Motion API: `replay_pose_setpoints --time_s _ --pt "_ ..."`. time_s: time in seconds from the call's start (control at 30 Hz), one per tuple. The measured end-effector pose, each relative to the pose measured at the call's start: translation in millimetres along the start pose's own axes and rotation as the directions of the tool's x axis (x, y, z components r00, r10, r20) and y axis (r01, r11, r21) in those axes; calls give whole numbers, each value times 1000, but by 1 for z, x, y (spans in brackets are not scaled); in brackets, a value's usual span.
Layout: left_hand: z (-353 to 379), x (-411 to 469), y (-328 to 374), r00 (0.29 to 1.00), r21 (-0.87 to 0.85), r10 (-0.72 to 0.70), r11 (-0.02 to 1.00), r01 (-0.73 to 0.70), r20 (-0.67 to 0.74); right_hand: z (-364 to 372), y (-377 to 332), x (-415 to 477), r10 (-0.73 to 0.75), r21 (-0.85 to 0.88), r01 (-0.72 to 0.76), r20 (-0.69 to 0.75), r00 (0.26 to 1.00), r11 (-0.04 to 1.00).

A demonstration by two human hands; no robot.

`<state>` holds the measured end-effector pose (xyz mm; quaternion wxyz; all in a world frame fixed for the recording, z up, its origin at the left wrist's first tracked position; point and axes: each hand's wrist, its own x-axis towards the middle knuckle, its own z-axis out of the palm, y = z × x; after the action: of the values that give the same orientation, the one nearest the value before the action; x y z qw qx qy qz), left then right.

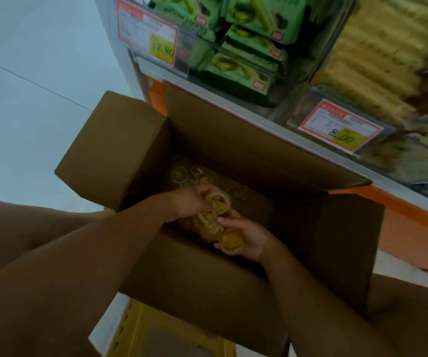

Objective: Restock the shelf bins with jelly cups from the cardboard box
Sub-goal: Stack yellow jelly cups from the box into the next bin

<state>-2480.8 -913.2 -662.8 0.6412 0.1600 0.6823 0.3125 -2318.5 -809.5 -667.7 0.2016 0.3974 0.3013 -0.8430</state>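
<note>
An open cardboard box stands on the floor against the shelf, its flaps folded outward. Several yellow jelly cups lie loose at its bottom. Both hands are inside the box. My left hand grips a clear-rimmed jelly cup at the top of a small stack. My right hand holds the lower yellow cups of that stack from below. The stack sits between the two hands, above the near wall of the box.
A shelf runs above and right of the box, with an orange base strip. Clear bins hold green snack packs and yellowish wafer packs. Price tags hang on the bin fronts. A yellow stool or crate is below the box.
</note>
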Motion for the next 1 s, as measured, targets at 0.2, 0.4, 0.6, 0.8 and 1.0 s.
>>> replay_pose_setpoints --time_s 0.2,0.4,0.6,0.8,1.0 --pt "19 -31 34 989 -10 139 990 -140 -50 12 -9 -38 -91 57 90 4 996 994" --pt "28 -47 46 986 -109 141 983 -150 -83 13 -9 -51 -145 111 142 20 989 984" --pt "35 -52 50 985 -220 103 967 -133 -142 14 -9 -61 -130 261 142 -64 989 955" --pt "31 -54 59 982 -316 94 938 -143 -164 11 -15 -60 -161 306 206 -167 973 929" --pt "21 -55 52 985 -359 55 926 -113 -166 6 -19 -60 -185 411 284 -265 946 866"
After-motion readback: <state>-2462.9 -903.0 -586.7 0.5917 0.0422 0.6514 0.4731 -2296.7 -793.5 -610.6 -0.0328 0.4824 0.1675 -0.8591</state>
